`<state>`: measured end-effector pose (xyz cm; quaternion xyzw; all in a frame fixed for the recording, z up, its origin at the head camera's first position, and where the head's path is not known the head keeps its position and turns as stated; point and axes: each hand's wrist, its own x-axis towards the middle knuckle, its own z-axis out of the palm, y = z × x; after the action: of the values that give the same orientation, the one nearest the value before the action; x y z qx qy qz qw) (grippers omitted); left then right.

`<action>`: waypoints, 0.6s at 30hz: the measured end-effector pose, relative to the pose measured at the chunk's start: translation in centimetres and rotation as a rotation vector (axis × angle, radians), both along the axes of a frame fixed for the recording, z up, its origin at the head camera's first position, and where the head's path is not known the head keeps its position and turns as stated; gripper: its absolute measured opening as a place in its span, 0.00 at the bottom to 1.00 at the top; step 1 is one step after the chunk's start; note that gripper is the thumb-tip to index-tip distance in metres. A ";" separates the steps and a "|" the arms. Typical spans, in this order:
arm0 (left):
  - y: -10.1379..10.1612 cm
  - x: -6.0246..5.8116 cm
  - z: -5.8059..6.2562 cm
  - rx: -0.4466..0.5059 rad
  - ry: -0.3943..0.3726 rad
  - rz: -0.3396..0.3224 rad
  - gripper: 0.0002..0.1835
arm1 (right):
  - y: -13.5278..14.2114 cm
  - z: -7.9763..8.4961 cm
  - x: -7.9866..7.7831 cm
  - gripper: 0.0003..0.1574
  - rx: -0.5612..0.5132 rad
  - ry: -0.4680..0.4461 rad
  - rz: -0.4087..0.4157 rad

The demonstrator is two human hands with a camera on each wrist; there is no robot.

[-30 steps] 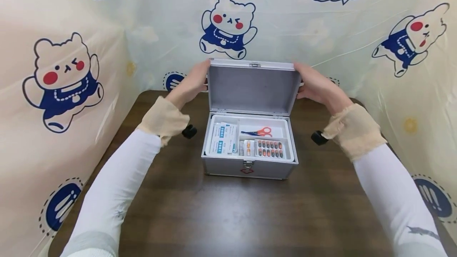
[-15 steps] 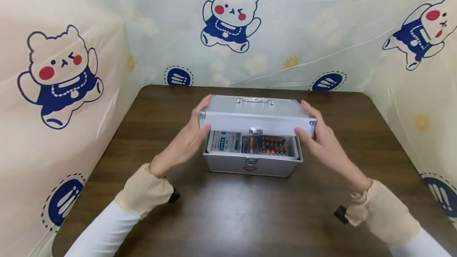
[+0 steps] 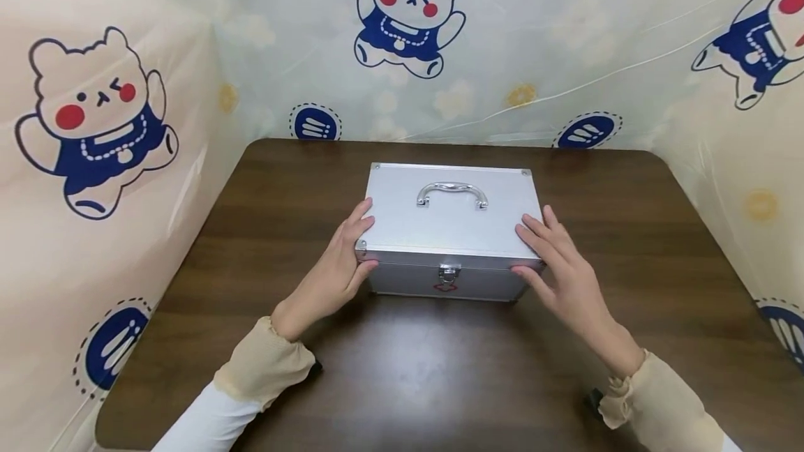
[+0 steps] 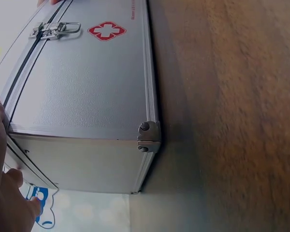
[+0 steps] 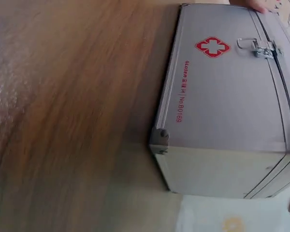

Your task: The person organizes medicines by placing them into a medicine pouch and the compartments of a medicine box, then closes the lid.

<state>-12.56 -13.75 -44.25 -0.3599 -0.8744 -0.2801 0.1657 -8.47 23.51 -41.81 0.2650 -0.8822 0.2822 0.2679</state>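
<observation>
A silver first-aid box (image 3: 440, 229) stands on the table with its lid down, its metal carry handle (image 3: 452, 188) on top. My left hand (image 3: 333, 270) touches the lid's left edge, thumb at the front corner. At the right front corner, my right hand (image 3: 565, 270) rests its extended fingers on the lid, the thumb along the front edge. A metal latch (image 4: 55, 31) sits at the front seam above a red emblem with a white cross (image 5: 212, 46); I cannot tell if it is fastened. The contents are hidden under the lid.
The brown wooden table (image 3: 414, 382) has rounded far corners. Cloth with printed bears (image 3: 411, 12) hangs behind it and along both sides. Dark wrist cameras sit under both cuffs.
Both hands have swung the lid from upright, forward and down onto the box. The blister packs, scissors and packets inside have gone out of sight.
</observation>
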 end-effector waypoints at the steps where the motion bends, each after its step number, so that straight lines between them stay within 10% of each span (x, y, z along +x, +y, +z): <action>1: 0.0 -0.1 0.0 0.007 0.005 -0.009 0.35 | -0.3 0.1 0.2 0.35 0.042 0.043 -0.021; 9: -0.1 -0.4 0.3 0.054 0.003 -0.033 0.34 | -4.8 -0.5 0.9 0.25 0.332 0.352 -0.107; 18: 0.3 -0.4 -0.3 0.085 0.019 -0.053 0.33 | -7.7 -3.3 -0.2 0.61 0.404 0.444 -0.212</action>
<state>-13.01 -13.48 -44.52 -0.3783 -0.8501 -0.3181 0.1815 -8.65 15.77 -45.11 0.2745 -0.8631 0.0071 0.4239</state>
